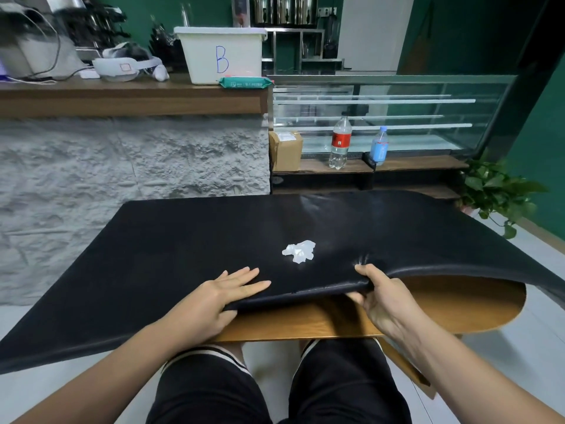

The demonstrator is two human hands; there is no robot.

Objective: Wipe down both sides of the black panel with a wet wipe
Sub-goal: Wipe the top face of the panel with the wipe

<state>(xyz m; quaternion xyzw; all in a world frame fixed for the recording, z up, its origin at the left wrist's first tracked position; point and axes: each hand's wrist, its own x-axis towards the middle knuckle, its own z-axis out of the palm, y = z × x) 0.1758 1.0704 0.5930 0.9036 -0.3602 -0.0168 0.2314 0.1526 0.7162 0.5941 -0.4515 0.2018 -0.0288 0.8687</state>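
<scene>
Your right grip (382,298) is grasping the near edge of the black panel (183,255), thumb on top and fingers curled underneath. Your left grip (220,298) is released, lying flat with straight fingers on the panel's top, just inside the same edge.

Between the two, a little farther in, a crumpled white wipe (299,251) lies loose on the panel, touching neither grip. Around your right thumb the black surface puckers. From there the panel's right part bows up off the wooden table (443,307), leaving a gap that shows the table's bare top and its rounded right end. The panel's left corner overhangs the table and droops toward the pale floor (535,301).

Past the far edge stands a rough grey stone wall (122,160) topped by a higher table (122,96). That one carries a white bin (223,53) marked B and a green pack of wipes (246,82). To the right a glass display case (397,111) has a cardboard box (286,149) and two water bottles (340,142) in front of it. A potted plant (495,191) sits close to the panel's far right corner.
</scene>
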